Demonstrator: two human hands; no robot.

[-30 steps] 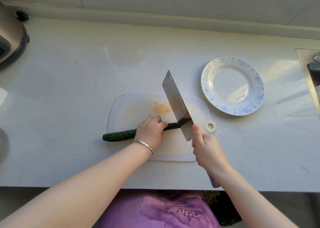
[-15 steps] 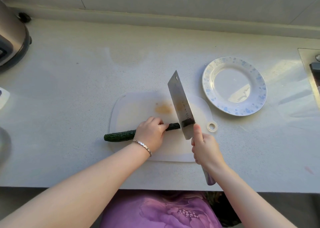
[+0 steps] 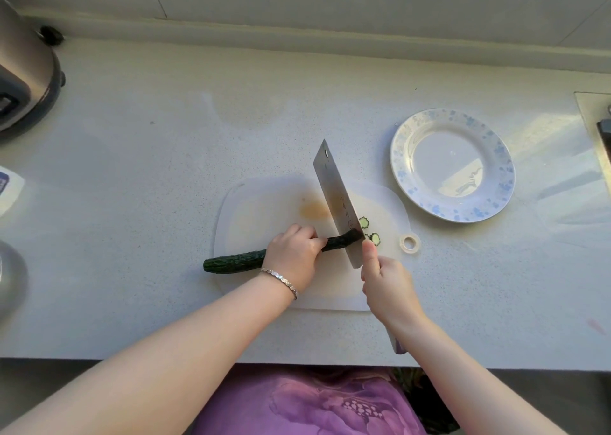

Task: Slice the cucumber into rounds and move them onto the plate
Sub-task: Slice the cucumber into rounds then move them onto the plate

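A long dark-green cucumber point(image 3: 233, 262) lies across the translucent white cutting board point(image 3: 261, 213), its left end over the board's edge. My left hand point(image 3: 294, 252) grips its middle. My right hand point(image 3: 385, 286) is closed on the handle of a steel cleaver point(image 3: 337, 200), whose blade stands on the cucumber's right end. Two thin cucumber rounds point(image 3: 369, 229) lie on the board just right of the blade. The white plate with blue flowers point(image 3: 502, 166) sits behind and to the right of the board, with nothing on it.
A dark-based metal appliance point(image 3: 23, 74) stands at the back left of the pale countertop. A steel sink rim point(image 3: 595, 130) shows at the right edge. A white packet point(image 3: 10, 190) lies at the far left. The counter's front edge runs just below my wrists.
The cleaver has shifted slightly left along the cucumber, and two cut rounds now lie to the right of the blade. My left hand stays on the cucumber.
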